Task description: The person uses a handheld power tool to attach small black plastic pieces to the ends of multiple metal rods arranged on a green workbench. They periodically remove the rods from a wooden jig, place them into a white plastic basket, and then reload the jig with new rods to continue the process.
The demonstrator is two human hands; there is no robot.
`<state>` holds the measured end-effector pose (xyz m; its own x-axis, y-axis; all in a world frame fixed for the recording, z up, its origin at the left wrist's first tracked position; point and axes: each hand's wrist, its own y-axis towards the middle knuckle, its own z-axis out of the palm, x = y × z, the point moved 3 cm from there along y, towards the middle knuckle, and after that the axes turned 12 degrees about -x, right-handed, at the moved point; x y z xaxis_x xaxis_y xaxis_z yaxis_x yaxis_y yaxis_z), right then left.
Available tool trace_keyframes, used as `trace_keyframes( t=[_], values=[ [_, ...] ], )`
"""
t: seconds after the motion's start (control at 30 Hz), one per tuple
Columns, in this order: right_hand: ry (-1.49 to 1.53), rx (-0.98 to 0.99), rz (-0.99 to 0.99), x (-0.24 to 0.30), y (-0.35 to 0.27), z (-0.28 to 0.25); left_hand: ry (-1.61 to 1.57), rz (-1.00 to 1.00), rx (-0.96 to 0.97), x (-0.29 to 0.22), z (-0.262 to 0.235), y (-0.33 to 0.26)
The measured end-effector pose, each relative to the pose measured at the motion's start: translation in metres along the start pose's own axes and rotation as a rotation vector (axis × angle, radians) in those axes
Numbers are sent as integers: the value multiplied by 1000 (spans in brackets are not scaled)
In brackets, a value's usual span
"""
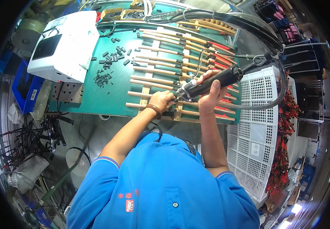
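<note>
Left hand: our left hand presses down on a wooden rod at the near edge of the bench, fingers curled over it, a brown band on the wrist
Right hand: our right hand is wrapped tight round a black pneumatic driver, its silver tip tilted down to the rod just beside the left fingers
Hose: a grey hose loops from the driver's rear end out to the right
Crate: a white perforated crate stands just right of us
Rods: more wooden rods with red tips lie in rows across the green bench top
Clips: small black clips are scattered left of the rods
Farther: a white box-shaped machine sits at the far left corner
</note>
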<state>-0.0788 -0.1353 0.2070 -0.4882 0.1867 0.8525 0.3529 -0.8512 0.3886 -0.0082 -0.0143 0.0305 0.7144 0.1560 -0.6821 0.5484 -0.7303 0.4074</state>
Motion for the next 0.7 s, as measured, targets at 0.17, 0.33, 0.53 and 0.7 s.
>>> trace_keyframes(
  t=[0.17, 0.33, 0.53, 0.7],
  values=[
    [-30, -90, 24, 1, -6, 5, -2, -3, -13, 3, 2, -1],
    [-222, -169, -5, 0, -11, 9, -36, 7, -44, 6, 6, -2],
    [-222, -157, -42, -2, -14, 5, -18, 12, -40, 8, 8, -2],
    [-261, -142, -61, -6, -14, 2, -23, 6, -38, 8, 9, -2]
  ],
)
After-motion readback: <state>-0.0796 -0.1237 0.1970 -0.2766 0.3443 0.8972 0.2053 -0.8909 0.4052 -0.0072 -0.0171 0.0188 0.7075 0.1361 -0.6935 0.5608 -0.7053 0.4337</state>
